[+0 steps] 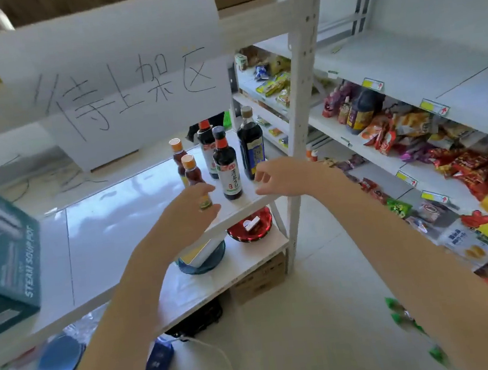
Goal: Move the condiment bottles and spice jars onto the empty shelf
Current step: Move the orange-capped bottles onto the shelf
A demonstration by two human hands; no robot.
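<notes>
- Condiment bottles: five stand clustered at the right end of a white shelf board (115,228); a red-capped soy bottle (227,168) stands nearest the front edge, a tall dark bottle (251,145) to its right, a second red-capped bottle (207,148) behind, and two small orange-capped bottles (188,168) to the left.
- Left hand (192,209): fingers curled and spread, closing on nothing; it covers the lower part of the nearer orange-capped bottle, and whether it touches the bottle cannot be told.
- Right hand (278,178): open, fingers loosely bent, just beside the base of the tall dark bottle and right of the soy bottle; contact is not evident.
- Both forearms reach in from the lower frame, converging on the cluster with the soy bottle between the hands.
- Shelf board: glossy and reflective, bare left of the bottles up to a teal box (2,258) marked "STEAM SOUP POT" at the left end.
- White upright post (302,94): stands just right of the bottles, bounding the rack corner.
- Paper sign (117,77): handwritten, hangs from the beam above and behind the bottles.
- Lower tier: a red bowl (251,227) and a blue dish (204,260) lie beneath the cluster; a cardboard box sits below them.
- Right: a store shelf unit with snack packets (388,133) on its middle tiers; its upper shelf (422,60) is nearly bare.
- Pale tiled floor (310,313) lies open between the two units.
</notes>
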